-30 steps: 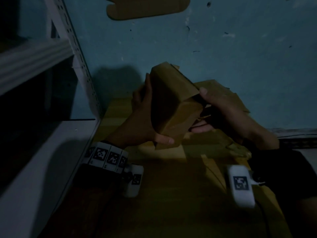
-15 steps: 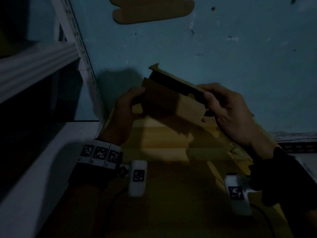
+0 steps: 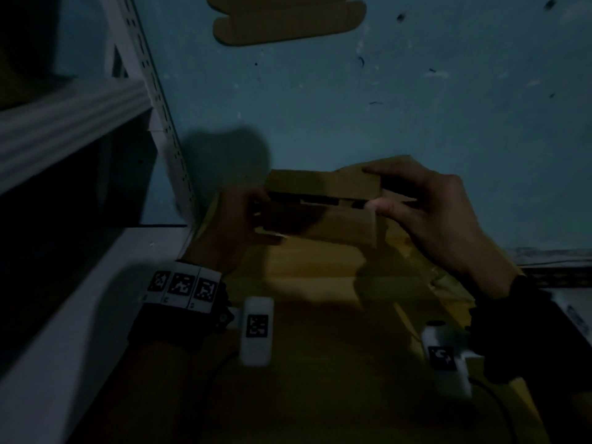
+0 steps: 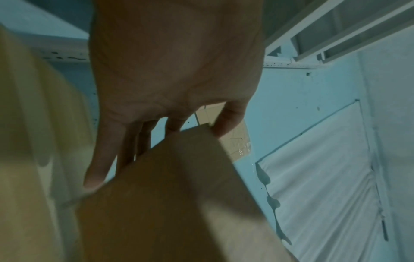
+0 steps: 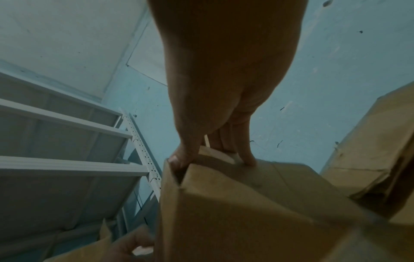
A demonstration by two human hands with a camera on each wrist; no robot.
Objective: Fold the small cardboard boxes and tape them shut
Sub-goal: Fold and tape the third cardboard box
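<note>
I hold a small brown cardboard box [image 3: 333, 216] level in the air between both hands, above a yellow-brown table [image 3: 314, 315]. A dark slot runs along its top between two flaps. My left hand [image 3: 243, 219] grips the box's left end, fingers behind and thumb under the near edge. My right hand [image 3: 426, 206] pinches the right end, thumb on the near flap and fingers over the far one. The left wrist view shows the left hand [image 4: 156, 141] behind the box [image 4: 174, 203]. The right wrist view shows the right hand [image 5: 212, 156] with its thumb at a corner gap of the box [image 5: 235, 203].
A white metal shelf rack [image 3: 80, 155] stands at the left against the blue wall [image 3: 384, 107]. A flat cardboard blank [image 3: 288, 17] hangs or leans high on the wall. More cardboard [image 5: 369, 150] lies at the right behind the box.
The box has turned from standing tilted on end to lying level. Both hands shifted to its ends, and the flaps on top came nearly together.
</note>
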